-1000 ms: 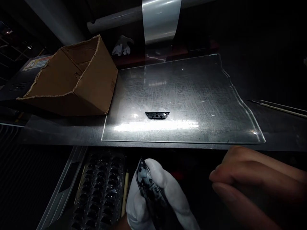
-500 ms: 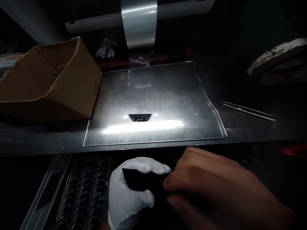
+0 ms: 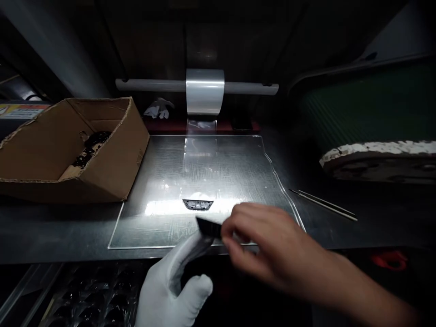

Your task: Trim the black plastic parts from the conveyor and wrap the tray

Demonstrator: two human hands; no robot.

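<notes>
Between the fingers of my bare right hand (image 3: 262,243) is a small flat black plastic piece (image 3: 207,227) with a slanted end. My left hand (image 3: 173,281), in a white glove, is just below and left of it. Its thumb stands apart from the fingers, whose tips reach the black piece's lower edge; whether they touch cannot be told. A similar black trapezoid part (image 3: 198,205) lies on the clear glass plate (image 3: 136,236), just beyond my hands.
A cardboard box (image 3: 112,168) with black bits inside stands left. A roll of clear film (image 3: 205,93) hangs on a bar at the back. Tweezers (image 3: 323,205) and a green-topped machine (image 3: 371,113) are right. A plastic blister tray (image 3: 95,295) with dark parts sits below left.
My right hand has carried the black piece up and over the glass plate's front edge. The left thumb has let go and spread from the fingers. The view has tilted upward.
</notes>
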